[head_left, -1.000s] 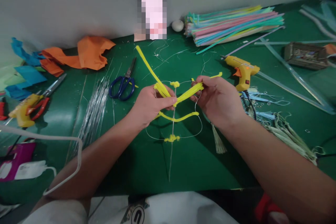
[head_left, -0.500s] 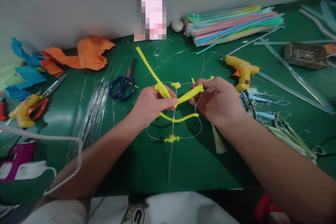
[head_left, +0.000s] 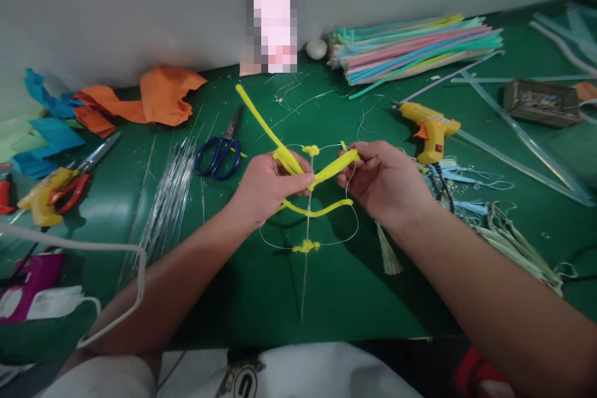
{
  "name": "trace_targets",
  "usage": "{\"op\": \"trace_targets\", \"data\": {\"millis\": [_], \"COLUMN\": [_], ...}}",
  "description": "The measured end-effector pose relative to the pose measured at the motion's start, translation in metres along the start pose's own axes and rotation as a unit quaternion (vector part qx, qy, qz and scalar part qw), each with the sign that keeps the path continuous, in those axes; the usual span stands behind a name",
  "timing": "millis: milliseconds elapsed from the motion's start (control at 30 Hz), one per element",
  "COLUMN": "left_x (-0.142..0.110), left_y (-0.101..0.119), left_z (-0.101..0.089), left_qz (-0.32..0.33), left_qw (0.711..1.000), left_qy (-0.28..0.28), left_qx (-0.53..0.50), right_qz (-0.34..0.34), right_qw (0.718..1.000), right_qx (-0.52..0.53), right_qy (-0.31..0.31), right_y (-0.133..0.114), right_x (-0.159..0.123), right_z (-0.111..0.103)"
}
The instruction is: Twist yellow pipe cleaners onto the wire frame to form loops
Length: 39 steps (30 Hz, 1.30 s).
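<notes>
Yellow pipe cleaners [head_left: 333, 168] form a folded V at the middle of a thin wire frame [head_left: 357, 224]. My left hand [head_left: 280, 183] pinches the V near its centre, thumb on top; one long yellow end [head_left: 256, 113] sticks out up and to the left. My right hand [head_left: 385, 177] has its fingertips closed on the outer right end of the folded pipe cleaner. Small yellow knots sit on the wire at the top [head_left: 311, 150] and bottom [head_left: 306, 246]. A curved yellow strand [head_left: 321, 210] crosses the centre wire below my hands. A pale tassel [head_left: 388, 252] hangs beneath my right hand.
Blue-handled scissors [head_left: 219, 152] and a bundle of clear wires [head_left: 168, 199] lie left. A yellow glue gun [head_left: 431, 127] rests right, with tassels [head_left: 513, 242] nearby. Behind are bundled pipe cleaners [head_left: 420, 46] and a blurred upright panel [head_left: 272, 18]. A white cable [head_left: 142, 273] loops front left.
The yellow tip that stuck out above my right thumb is now out of sight. My right fingers have shifted slightly at the strand's end; my left hand keeps its pinch.
</notes>
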<state>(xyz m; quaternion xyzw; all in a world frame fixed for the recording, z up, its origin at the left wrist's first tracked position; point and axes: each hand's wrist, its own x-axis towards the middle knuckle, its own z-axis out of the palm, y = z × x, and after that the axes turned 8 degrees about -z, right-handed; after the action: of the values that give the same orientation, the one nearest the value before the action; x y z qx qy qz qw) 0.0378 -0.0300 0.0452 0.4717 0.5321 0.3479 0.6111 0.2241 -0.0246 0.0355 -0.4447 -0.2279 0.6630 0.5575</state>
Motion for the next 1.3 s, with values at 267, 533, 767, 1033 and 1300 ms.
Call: {"op": "trace_targets", "data": {"millis": [267,533,767,1033,1300], "left_x": [0.0,0.0,-0.001,-0.001,-0.003], "left_y": [0.0,-0.001,0.002,0.001,0.004], "left_z": [0.0,-0.001,0.0,-0.001,0.001], "left_qz": [0.007,0.005,0.001,0.003,0.004], "left_qw": [1.0,1.0,1.0,1.0,1.0], "left_qy": [0.014,0.008,-0.002,-0.01,-0.003], "left_qx": [0.001,-0.008,-0.016,-0.028,-0.027], "right_qz": [0.024,0.078,-0.069,-0.618,-0.645], "right_qw": [1.0,0.996,0.993,0.698,0.608], "right_qx": [0.007,0.025,-0.096,-0.357,-0.463], "right_qy": [-0.011,-0.024,0.014,0.065,-0.007], "right_y": [-0.001,-0.005,0.0,-0.006,-0.006], "right_x": [-0.002,0.0,0.0,-0.004,0.0], "right_z": [-0.001,0.0,-0.005,-0.014,-0.015]}}
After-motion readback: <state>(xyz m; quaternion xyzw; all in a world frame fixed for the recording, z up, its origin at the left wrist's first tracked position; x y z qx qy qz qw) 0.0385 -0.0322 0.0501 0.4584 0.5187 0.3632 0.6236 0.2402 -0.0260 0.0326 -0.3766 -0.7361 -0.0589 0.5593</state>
